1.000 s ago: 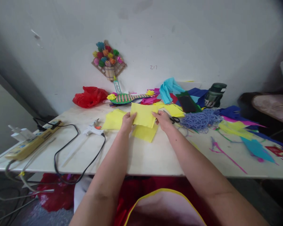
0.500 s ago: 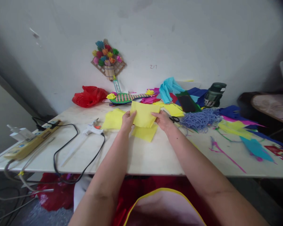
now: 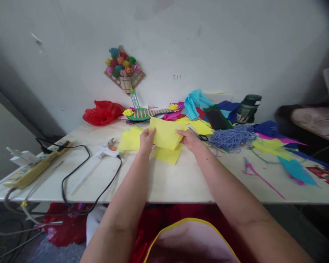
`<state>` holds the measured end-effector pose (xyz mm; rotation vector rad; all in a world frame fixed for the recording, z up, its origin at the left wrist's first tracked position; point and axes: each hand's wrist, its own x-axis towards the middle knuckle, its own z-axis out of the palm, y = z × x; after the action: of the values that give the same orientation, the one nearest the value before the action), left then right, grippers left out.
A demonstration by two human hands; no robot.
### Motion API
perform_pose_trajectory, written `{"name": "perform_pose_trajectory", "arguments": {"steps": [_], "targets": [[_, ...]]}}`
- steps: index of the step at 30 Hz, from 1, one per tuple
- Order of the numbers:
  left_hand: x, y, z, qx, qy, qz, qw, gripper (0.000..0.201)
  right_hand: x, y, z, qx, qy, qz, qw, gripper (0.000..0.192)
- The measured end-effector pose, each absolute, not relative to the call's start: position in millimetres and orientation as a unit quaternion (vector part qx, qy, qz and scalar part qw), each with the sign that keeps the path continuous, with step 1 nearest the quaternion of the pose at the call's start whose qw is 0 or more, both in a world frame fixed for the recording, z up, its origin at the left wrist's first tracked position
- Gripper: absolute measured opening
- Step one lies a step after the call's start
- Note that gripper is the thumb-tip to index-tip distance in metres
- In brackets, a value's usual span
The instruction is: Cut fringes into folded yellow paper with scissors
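Note:
A sheet of yellow paper (image 3: pixel 166 134) is held up between my two hands, a little above the table. My left hand (image 3: pixel 147 140) pinches its left edge, thumb in front. On the right edge, my right hand (image 3: pixel 188 139) grips it between thumb and fingers. Below it lies a loose yellow piece (image 3: pixel 167 155) on the white tabletop. More yellow sheets (image 3: pixel 130 139) rest just left of my left hand. Black-handled scissors (image 3: pixel 202 137) lie beside my right hand, their blades partly hidden.
To the left are a white glue gun (image 3: pixel 106 150) with its black cord and a power strip (image 3: pixel 35 168). A green lute-shaped craft (image 3: pixel 148 114) lies at the back. Tangled purple shreds (image 3: pixel 233 138), a dark green jar (image 3: pixel 248 109) and coloured paper scraps (image 3: pixel 297 171) stand right.
The held yellow paper has shifted slightly left, and its right part has spread a bit wider. Both hands keep their hold on it. The view has turned a little.

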<state>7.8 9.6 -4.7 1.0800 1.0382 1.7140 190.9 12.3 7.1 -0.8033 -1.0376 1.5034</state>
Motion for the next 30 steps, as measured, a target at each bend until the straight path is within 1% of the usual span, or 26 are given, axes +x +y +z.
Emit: {"name": "perform_pose_trajectory", "arguments": {"steps": [4, 7, 12, 15, 17, 21, 24, 26, 28, 30], "targets": [[7.9, 11.2, -5.2, 0.422, 0.419, 0.686, 0.42, 0.027, 190.7, 10.1, 8.4, -0.37, -0.462, 0.624, 0.511, 0.031], [7.9, 11.1, -4.2, 0.421, 0.427, 0.685, 0.413, 0.026, 191.5, 10.4, 8.2, -0.387, -0.467, 0.608, 0.512, 0.034], [8.3, 10.0, -2.6, 0.41, 0.437, 0.692, 0.402, 0.026, 197.0, 14.6, 4.9, -0.387, -0.486, 0.596, 0.508, 0.032], [9.1, 8.0, -1.9, 0.404, 0.425, 0.699, 0.41, 0.026, 199.8, 16.4, 4.5, -0.391, -0.471, 0.592, 0.525, 0.029], [9.5, 6.3, -1.8, 0.403, 0.421, 0.701, 0.411, 0.026, 200.8, 17.7, 4.6, -0.406, -0.462, 0.569, 0.546, 0.024], [8.3, 4.8, -2.5, 0.387, 0.381, 0.714, 0.442, 0.028, 202.3, 23.2, 1.7, -0.442, -0.475, 0.5, 0.574, 0.019], [5.1, 6.5, -4.1, 0.377, 0.361, 0.705, 0.48, 0.029, 203.6, 27.6, -0.8, -0.482, -0.517, 0.401, 0.583, 0.018], [2.7, 8.2, -5.2, 0.373, 0.36, 0.698, 0.494, 0.029, 204.5, 28.6, -0.2, -0.512, -0.557, 0.297, 0.584, 0.024], [1.2, 9.4, -5.8, 0.372, 0.357, 0.698, 0.497, 0.029, 205.1, 27.8, 2.1, -0.528, -0.587, 0.203, 0.579, 0.033], [0.7, 9.7, -6.1, 0.373, 0.359, 0.696, 0.497, 0.029, 205.2, 25.9, 4.6, -0.53, -0.605, 0.154, 0.574, 0.039]]}}
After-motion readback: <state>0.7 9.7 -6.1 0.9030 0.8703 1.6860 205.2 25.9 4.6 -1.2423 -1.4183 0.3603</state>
